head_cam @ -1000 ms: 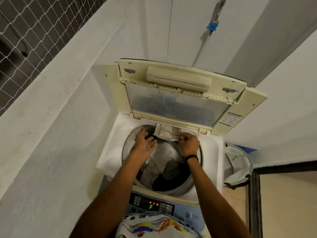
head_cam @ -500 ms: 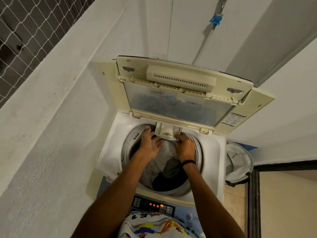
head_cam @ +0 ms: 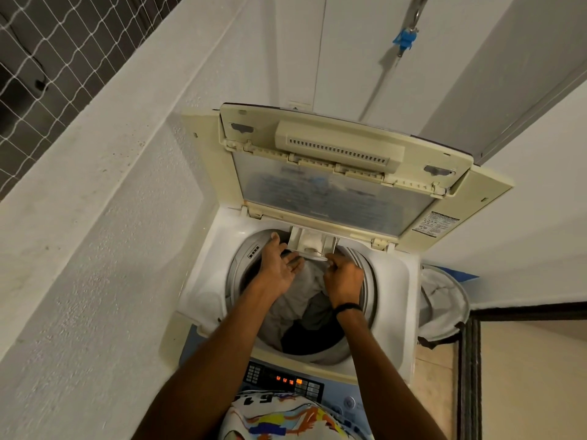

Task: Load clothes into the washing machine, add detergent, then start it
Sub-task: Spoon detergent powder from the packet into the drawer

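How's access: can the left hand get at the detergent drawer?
Probably yes: the left hand is open just left of the pulled-out detergent drawer, with nothing between them. The right hand holds only the drawer's front right corner.

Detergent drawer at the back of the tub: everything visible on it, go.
The detergent drawer is a small cream plastic tray, walled into compartments, with an unidentifiable pale patch inside. It is pulled out at the rear of the tub, below the raised lid, jutting over the clothes. The right hand curls its fingers on the front right lip; the open left hand lies beside its left corner, contact unclear.
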